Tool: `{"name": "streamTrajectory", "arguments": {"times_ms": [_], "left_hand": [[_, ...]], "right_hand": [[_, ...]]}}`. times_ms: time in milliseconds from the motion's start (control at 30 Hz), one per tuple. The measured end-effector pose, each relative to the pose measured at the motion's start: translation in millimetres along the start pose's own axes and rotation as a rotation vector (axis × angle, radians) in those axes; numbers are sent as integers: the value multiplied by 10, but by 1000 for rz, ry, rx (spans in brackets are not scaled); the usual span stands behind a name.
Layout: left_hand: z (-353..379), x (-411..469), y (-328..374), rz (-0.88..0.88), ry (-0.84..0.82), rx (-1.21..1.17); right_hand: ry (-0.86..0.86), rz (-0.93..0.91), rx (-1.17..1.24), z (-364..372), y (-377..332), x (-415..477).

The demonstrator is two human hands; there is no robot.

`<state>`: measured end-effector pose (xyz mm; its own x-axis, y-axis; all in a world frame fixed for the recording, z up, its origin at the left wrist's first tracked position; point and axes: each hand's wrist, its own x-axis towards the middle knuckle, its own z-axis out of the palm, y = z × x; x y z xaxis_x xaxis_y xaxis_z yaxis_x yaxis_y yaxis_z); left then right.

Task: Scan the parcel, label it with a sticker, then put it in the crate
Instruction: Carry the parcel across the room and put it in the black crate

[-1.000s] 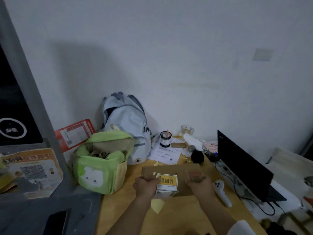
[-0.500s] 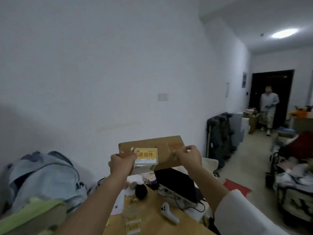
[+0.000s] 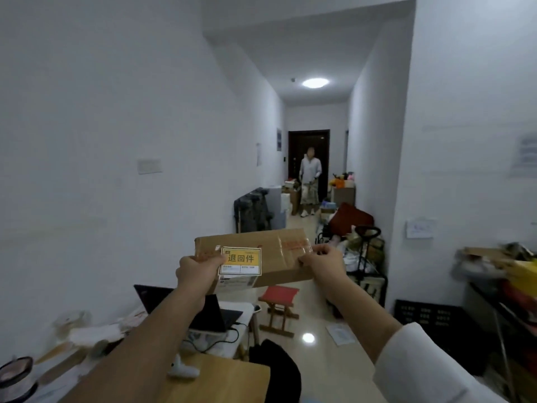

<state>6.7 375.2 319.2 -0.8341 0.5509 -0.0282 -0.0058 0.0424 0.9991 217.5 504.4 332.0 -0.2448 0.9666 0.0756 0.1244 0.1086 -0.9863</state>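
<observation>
I hold a flat brown cardboard parcel (image 3: 273,251) up in the air at chest height, in front of me. A yellow and white sticker (image 3: 240,261) with black characters is stuck on its left half. My left hand (image 3: 195,273) grips the parcel's left end, thumb beside the sticker. My right hand (image 3: 324,266) grips the right end. A black plastic crate (image 3: 427,315) stands on the floor at the right, below a cluttered table. The white handheld scanner (image 3: 181,369) lies on the wooden desk (image 3: 232,382) under my left forearm.
An open laptop (image 3: 209,311) sits on a white table ahead on the left. A red folding stool (image 3: 279,306) stands on the floor beyond it, and a black chair back (image 3: 279,370) is near the desk corner. A person (image 3: 310,181) stands down the cluttered hallway.
My view has swung from the desk to the right, toward the hallway. Both hands lifted the parcel off the desk and carried it right, still gripping its two ends.
</observation>
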Motion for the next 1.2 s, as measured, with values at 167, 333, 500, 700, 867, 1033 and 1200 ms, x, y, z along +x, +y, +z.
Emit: {"name": "streamTrajectory", "arguments": {"times_ms": [167,333,500,700,867,1033,1200], "left_hand": [[726,22,-102,-17,-239,18],[1287,-480,-35,-31,-355,20],[1811,-780,4,-20,-448,28],[2422,-1272,66,0,-517,57],[2828,-1809,-2,-34,-542,84],[3167,-2410,-29,-59,-562,82],[3531,-2913,-20,-36,-571,89]], "right_hand": [[155,-29,-15,-741,66,16],[270,-12,-19,-1348,150,0],[352,-13,-10,-1944,270,-138],[416,-18,34,-2724,349,-337],[450,-12,18,-3396,471,-535],[443,13,0,-4013,625,-801],[446,16,-11,-4588,707,-1025]]}}
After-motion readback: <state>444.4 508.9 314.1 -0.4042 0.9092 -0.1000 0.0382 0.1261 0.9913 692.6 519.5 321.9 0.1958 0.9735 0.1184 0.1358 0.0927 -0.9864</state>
